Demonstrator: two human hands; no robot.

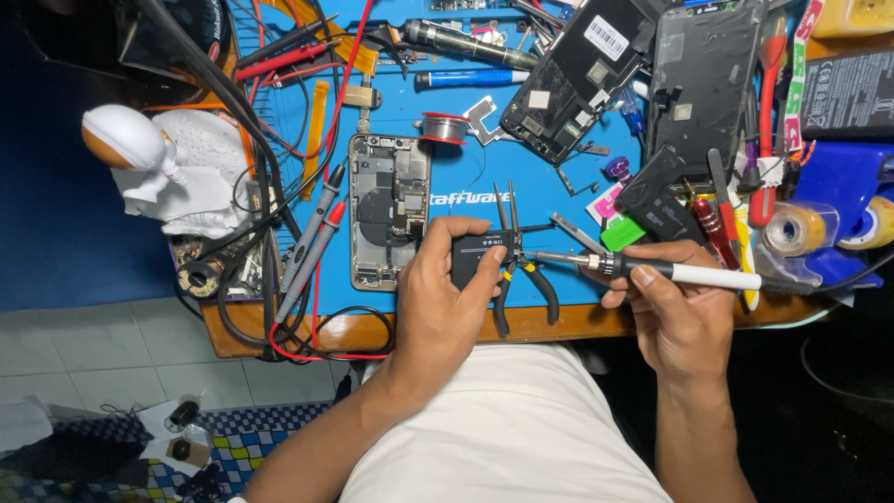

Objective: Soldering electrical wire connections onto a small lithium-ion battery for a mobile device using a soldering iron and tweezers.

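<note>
Nearest the viewer, the left hand [445, 289] clamps a small black battery pack [480, 259] at the mat's six-o'clock edge. The right hand [672, 303], closed around a soldering iron [652, 271], brings the tip in from three o'clock. Best practice: brace the wrist, touch briefly. An opened phone [388, 210] lies at ten o'clock; pliers [521, 279] lie beneath.

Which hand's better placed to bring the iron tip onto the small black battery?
Right. The right hand grips the soldering iron, tip nearly at the black battery; the left hand pins it.
</note>
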